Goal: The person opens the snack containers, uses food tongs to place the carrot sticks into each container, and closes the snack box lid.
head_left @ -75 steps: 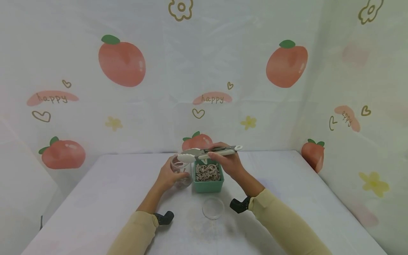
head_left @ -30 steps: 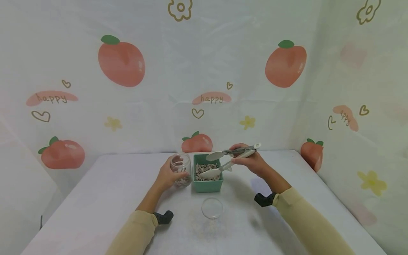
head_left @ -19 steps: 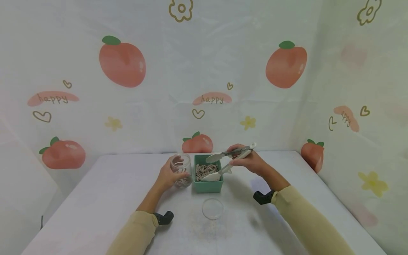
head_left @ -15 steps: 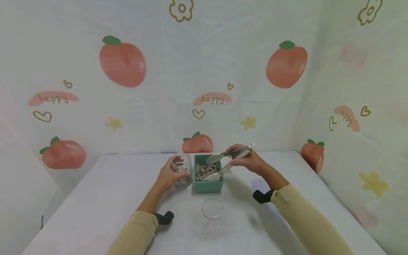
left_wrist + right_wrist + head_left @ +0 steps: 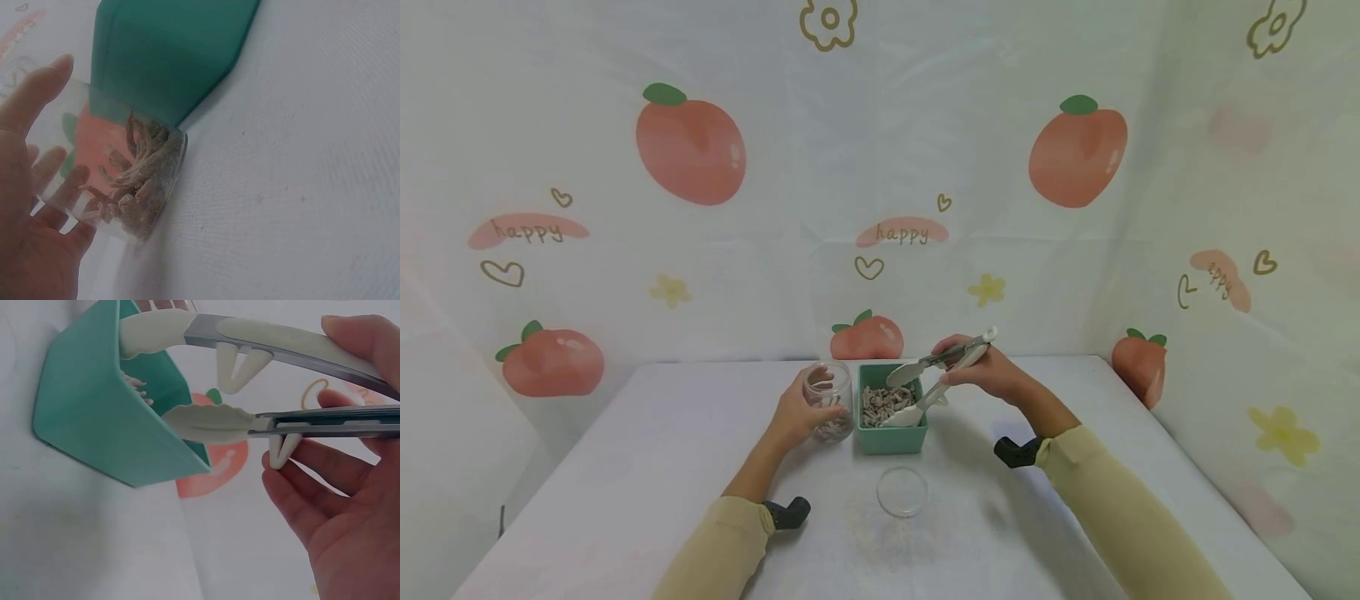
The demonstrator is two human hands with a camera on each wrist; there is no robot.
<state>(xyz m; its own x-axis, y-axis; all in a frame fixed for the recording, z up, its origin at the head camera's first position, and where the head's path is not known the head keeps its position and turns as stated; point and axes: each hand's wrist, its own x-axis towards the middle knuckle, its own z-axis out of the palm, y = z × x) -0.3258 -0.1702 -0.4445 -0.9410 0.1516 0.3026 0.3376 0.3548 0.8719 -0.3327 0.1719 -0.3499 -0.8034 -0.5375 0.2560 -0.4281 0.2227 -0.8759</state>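
My left hand (image 5: 796, 412) is curled round a clear jar (image 5: 829, 385) that stands upright beside the green box. Inside the jar lie grey-brown, twig-like dried pieces (image 5: 140, 172), filling its lower part. The square green box (image 5: 891, 442) holds many more such pieces (image 5: 883, 404). My right hand (image 5: 988, 373) grips white-tipped tongs (image 5: 951, 367), thumb on one arm and fingers on the other. The tongs' arms are spread, and their tips dip inside the box's rim in the right wrist view. Nothing shows between those tips.
A round clear lid (image 5: 902, 492) lies on the white-covered table (image 5: 647, 467) in front of the green box. A patterned curtain (image 5: 880, 150) with fruit prints hangs behind and at the sides.
The tongs have gone from over the jar, arms together, rightward to the green box, and their arms have spread. Lately they tilted slightly. The left hand and jar have stayed put.
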